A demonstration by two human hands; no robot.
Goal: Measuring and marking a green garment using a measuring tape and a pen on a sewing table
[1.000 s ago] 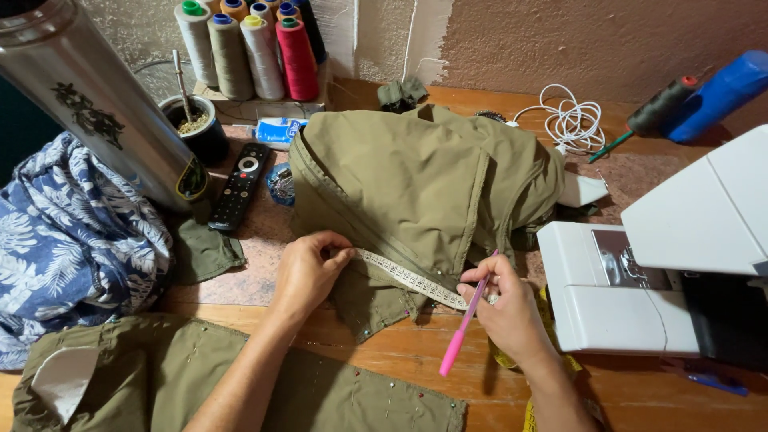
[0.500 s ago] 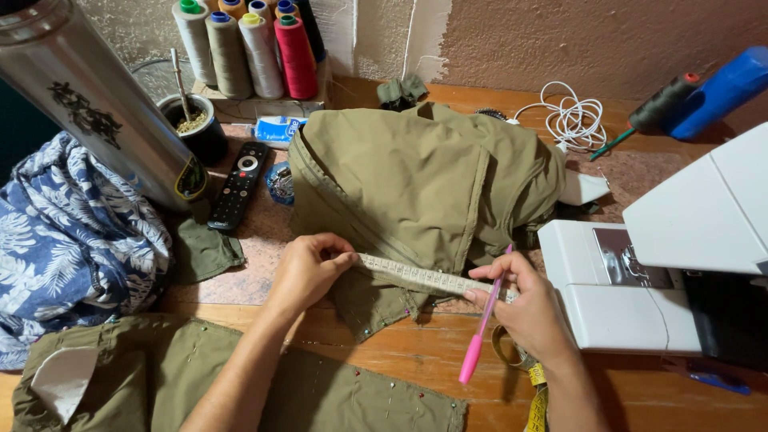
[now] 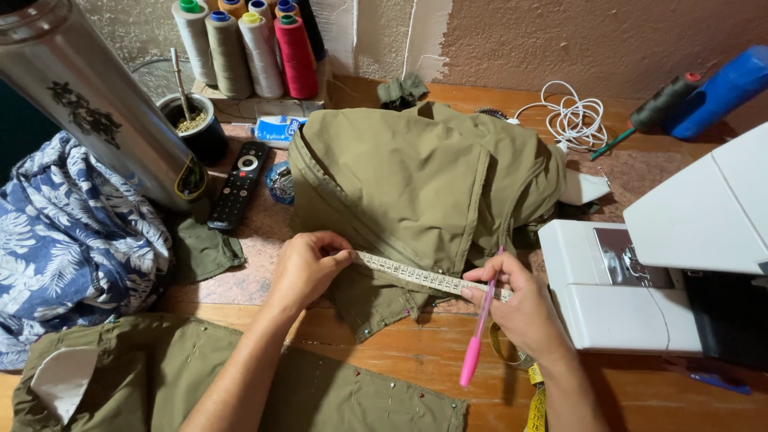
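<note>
Wooden worktable (image 3: 640, 396) against a rough plaster wall. Centre frame: an olive garment (image 3: 424, 180) lies bunched, a measuring tape (image 3: 416, 278) stretched taut along its lower edge. The left hand (image 3: 308, 268) pinches the tape's end against the cloth; the right hand (image 3: 520, 308) pins the other end while gripping a pink pen (image 3: 478, 336). Measuring is the step in hand; marking would call for a steady tape. Right: a white sewing machine (image 3: 640, 280). Upper left: thread cones (image 3: 248, 44), a steel flask (image 3: 88, 104), a remote control (image 3: 238, 184). Lower left: a pinned olive panel (image 3: 160, 376).
</note>
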